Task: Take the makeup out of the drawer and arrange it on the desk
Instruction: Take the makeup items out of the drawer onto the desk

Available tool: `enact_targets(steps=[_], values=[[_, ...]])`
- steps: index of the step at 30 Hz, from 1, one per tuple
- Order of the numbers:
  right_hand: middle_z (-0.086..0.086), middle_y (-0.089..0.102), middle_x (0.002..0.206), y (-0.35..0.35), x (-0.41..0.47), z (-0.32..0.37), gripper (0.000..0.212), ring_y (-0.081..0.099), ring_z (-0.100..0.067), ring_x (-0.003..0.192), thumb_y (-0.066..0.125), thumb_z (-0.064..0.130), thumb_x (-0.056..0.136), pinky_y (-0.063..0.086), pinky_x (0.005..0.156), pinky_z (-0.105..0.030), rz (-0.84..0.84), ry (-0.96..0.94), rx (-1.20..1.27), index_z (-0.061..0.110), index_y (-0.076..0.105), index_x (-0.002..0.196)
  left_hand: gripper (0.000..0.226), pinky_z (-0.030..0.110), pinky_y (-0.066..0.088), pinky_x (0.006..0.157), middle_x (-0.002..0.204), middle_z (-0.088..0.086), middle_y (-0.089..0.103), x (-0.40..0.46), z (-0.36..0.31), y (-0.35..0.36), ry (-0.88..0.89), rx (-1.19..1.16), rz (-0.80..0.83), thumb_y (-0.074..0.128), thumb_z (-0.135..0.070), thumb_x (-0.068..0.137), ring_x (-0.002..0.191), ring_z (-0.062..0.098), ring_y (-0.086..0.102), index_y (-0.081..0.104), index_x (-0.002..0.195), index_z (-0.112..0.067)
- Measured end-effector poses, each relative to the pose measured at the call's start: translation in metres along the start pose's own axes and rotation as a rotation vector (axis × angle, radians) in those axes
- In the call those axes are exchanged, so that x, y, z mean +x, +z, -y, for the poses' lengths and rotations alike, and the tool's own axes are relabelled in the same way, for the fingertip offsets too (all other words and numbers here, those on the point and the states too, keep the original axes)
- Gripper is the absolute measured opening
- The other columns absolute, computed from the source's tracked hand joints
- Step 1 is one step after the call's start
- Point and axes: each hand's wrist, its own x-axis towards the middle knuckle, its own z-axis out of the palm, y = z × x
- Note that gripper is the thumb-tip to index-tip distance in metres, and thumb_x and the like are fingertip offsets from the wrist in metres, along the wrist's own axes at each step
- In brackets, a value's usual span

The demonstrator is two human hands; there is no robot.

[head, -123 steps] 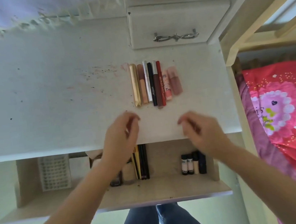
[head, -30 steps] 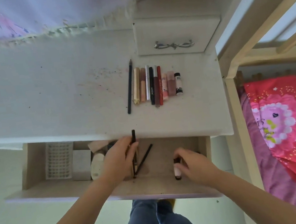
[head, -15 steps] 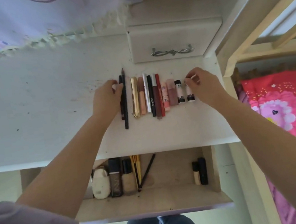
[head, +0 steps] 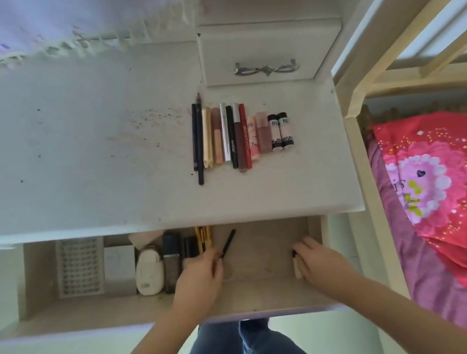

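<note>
Makeup row point(head: 240, 137) sits sorted on the desk point(head: 76, 167) by length, so I've got my left hand point(head: 199, 279) pinching a black pencil point(head: 228, 242) and my right hand point(head: 320, 257) curled round what's probably a small tube point(head: 297, 266) in the drawer point(head: 266, 297).

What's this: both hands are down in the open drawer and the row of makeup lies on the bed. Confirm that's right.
Not quite. The head view shows the row of makeup lying on the desk, not the bed. The left hand and right hand are indeed in the open drawer.
</note>
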Motion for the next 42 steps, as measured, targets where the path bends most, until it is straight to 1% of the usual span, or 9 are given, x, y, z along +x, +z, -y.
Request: enact_targets(steps=[3,10,17,20,22,26,31,37,42], values=[[-0.013,0.037,0.137,0.013,0.010,0.007,0.048,0.054,-0.029,0.109,0.042,0.000,0.090,0.048,0.086,-0.037,0.172,0.116,-0.117,0.008,0.036,0.137,0.036,0.030,0.039,0.066,0.101,0.008,0.065,0.021,-0.001,0.026,-0.105,0.247,0.080,0.040,-0.029,0.098,0.090,0.026,0.063,0.039,0.131,-0.015],[-0.017,0.036,0.137,0.016,0.030,0.011,0.039,0.048,-0.029,0.118,0.048,-0.001,0.090,0.047,0.088,-0.034,0.224,0.172,-0.187,0.000,0.044,0.129,0.034,0.035,0.044,0.064,0.111,0.009,0.062,0.054,-0.008,0.043,-0.090,0.546,0.129,0.040,-0.007,0.096,0.095,0.028,0.065,0.042,0.130,-0.012],[-0.017,0.054,0.119,0.017,0.027,0.001,0.022,0.053,-0.030,0.109,0.047,0.008,0.094,0.046,0.089,-0.032,0.188,0.235,-0.002,0.004,0.057,0.113,0.020,0.016,0.033,0.056,0.109,-0.002,0.051,0.011,-0.009,0.014,0.183,0.123,-0.056,0.045,-0.026,0.097,0.074,0.010,0.051,0.053,0.111,-0.013],[-0.012,0.064,0.110,0.013,0.019,0.002,0.016,0.060,-0.024,0.096,0.045,0.008,0.095,0.051,0.078,-0.030,0.210,0.182,0.099,0.010,0.058,0.103,0.018,0.018,0.039,0.063,0.096,-0.009,0.049,-0.001,-0.014,-0.031,0.245,-0.023,-0.196,0.050,-0.023,0.095,0.072,0.007,0.049,0.055,0.108,-0.011],[-0.003,0.061,0.112,-0.001,0.009,0.009,0.017,0.058,-0.017,0.096,0.045,0.016,0.098,0.041,0.075,-0.019,0.187,0.060,0.165,0.016,0.056,0.111,0.017,0.021,0.045,0.065,0.092,-0.006,0.054,0.006,-0.021,-0.067,0.224,-0.141,-0.304,0.052,-0.021,0.094,0.072,0.008,0.054,0.055,0.108,-0.011],[0.016,0.060,0.089,-0.070,0.000,0.031,0.015,0.056,0.000,0.074,0.057,0.028,0.092,0.041,0.064,-0.004,0.041,-0.106,0.414,0.026,0.051,0.105,0.013,0.018,0.045,0.070,0.090,-0.005,0.058,0.051,-0.034,-0.129,0.170,-0.242,-0.488,0.052,-0.020,0.094,0.076,0.006,0.056,0.055,0.106,-0.016],[0.008,0.062,0.072,-0.170,0.058,0.005,0.008,0.055,0.000,0.051,0.057,0.021,0.093,0.046,0.052,-0.010,-0.375,0.033,0.610,0.015,0.057,0.098,0.021,0.034,0.052,0.074,0.089,0.003,0.062,0.128,-0.041,-0.153,0.004,-0.189,-0.399,0.053,-0.026,0.094,0.075,0.021,0.062,0.057,0.110,-0.013],[-0.008,0.063,0.090,-0.184,0.145,-0.030,0.021,0.052,-0.015,0.067,0.050,0.026,0.096,0.037,0.051,-0.019,-0.464,0.219,0.453,0.009,0.060,0.105,0.023,0.037,0.054,0.072,0.084,0.006,0.064,0.163,-0.056,-0.146,-0.043,-0.082,-0.297,0.050,-0.031,0.094,0.072,0.023,0.062,0.053,0.110,-0.015],[-0.010,0.061,0.105,-0.174,0.152,-0.027,0.025,0.053,-0.017,0.087,0.051,0.027,0.095,0.037,0.074,-0.025,-0.516,0.199,0.445,0.010,0.061,0.110,0.027,0.037,0.054,0.071,0.084,0.003,0.062,0.157,-0.054,-0.142,-0.013,-0.067,-0.295,0.044,-0.030,0.097,0.072,0.021,0.062,0.052,0.119,-0.016]])
